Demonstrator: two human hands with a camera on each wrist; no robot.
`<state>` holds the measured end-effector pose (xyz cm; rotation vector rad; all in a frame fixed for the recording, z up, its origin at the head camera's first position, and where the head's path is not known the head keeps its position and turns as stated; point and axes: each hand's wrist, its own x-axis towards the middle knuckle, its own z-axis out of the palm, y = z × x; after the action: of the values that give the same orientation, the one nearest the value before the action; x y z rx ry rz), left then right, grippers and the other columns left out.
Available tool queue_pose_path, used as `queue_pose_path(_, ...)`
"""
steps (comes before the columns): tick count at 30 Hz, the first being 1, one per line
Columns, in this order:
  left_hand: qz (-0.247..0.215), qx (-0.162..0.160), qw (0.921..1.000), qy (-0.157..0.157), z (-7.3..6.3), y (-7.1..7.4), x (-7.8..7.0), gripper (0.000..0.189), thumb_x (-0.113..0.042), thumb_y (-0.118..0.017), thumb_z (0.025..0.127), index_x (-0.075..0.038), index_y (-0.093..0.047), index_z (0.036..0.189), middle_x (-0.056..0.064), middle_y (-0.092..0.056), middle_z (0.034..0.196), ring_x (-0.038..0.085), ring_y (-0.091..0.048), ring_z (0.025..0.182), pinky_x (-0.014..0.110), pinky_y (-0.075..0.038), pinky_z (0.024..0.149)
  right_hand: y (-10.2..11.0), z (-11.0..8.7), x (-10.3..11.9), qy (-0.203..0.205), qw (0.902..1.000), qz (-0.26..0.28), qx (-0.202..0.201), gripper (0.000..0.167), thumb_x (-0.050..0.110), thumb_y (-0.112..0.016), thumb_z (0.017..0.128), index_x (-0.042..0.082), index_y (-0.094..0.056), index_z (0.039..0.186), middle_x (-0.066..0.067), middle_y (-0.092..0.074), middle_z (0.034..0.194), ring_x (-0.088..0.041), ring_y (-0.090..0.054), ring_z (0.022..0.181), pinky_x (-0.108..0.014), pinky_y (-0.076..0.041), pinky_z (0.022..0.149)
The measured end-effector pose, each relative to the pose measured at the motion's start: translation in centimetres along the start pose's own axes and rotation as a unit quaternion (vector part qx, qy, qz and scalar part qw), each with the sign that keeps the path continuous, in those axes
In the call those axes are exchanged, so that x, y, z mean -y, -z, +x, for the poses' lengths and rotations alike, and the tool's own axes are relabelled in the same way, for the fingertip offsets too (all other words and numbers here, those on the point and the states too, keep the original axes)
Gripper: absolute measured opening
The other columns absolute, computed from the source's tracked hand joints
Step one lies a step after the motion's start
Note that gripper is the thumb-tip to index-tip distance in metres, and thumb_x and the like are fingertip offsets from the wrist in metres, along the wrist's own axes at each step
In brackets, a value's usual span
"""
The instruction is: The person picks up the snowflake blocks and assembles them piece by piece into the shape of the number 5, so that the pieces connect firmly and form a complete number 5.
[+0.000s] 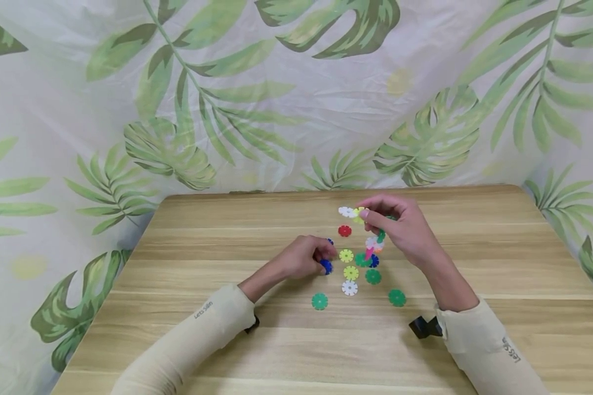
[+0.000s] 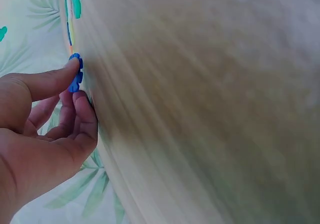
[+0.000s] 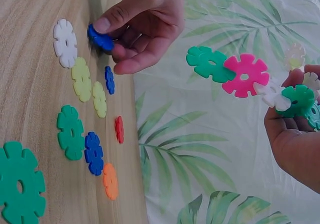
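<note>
One blue disc [image 3: 102,39] our left hand [image 1: 303,258] is pinching, our right hand [image 1: 407,227] holding linked discs [image 3: 254,82]; we're likely fetching, next needing slot-to-slot alignment.

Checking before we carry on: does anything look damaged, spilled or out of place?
Nothing stands out. The loose discs lie on the table with no obvious damage; the left hand pinches a blue disc, the right hand holds a linked chain of discs.
</note>
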<state>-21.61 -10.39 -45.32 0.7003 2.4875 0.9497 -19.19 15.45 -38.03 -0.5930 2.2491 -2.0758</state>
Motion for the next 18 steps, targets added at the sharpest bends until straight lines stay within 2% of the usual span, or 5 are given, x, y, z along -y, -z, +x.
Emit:
queue_pose_path(4,-0.010,-0.024,0.9997,-0.001,-0.2,0.2,0.0,0.031,0.010,-0.077,0.090,-0.007,-0.077,0.117,0.004,-0.074,0.100,0.015,-0.065,0.091,0.028,-0.058,0.084,0.0,-0.1,-0.1,-0.004,1.0000,-0.004,0.001,0.014,0.011,-0.069,0.105,0.004,-0.076,0.115,0.004,-0.068,0.082,-0.016,-0.061,0.074,-0.025,-0.056,0.066)
queue_pose_path(8,-0.046,-0.069,0.9965,-0.002,-0.6,1.0,-0.3,0.027,0.008,-0.078,0.091,-0.005,-0.077,0.115,0.004,-0.076,0.101,0.014,-0.067,0.093,0.028,-0.059,0.086,0.0,-0.1,0.0,-0.008,0.9999,-0.009,0.001,0.015,0.013,-0.070,0.105,0.005,-0.077,0.116,0.003,-0.068,0.083,-0.022,-0.062,0.076,-0.026,-0.057,0.067)
queue_pose_path(12,-0.106,-0.132,0.9855,-0.011,-1.2,2.4,-1.2,0.025,0.004,-0.078,0.094,-0.004,-0.077,0.117,0.008,-0.077,0.104,0.018,-0.070,0.094,0.029,-0.060,0.084,0.0,-0.1,0.1,-0.010,0.9999,-0.008,0.001,0.015,0.013,-0.070,0.105,0.006,-0.077,0.116,0.002,-0.069,0.085,-0.027,-0.063,0.079,-0.026,-0.058,0.068)
queue_pose_path(18,-0.163,-0.208,0.9638,-0.032,-2.1,4.5,-2.8,0.018,-0.005,-0.078,0.097,-0.006,-0.079,0.116,0.011,-0.080,0.107,0.033,-0.074,0.095,0.029,-0.060,0.077,0.0,-0.1,0.1,-0.013,0.9998,-0.013,0.001,0.015,0.012,-0.070,0.104,0.005,-0.077,0.116,0.002,-0.071,0.087,-0.019,-0.065,0.079,-0.025,-0.059,0.070)
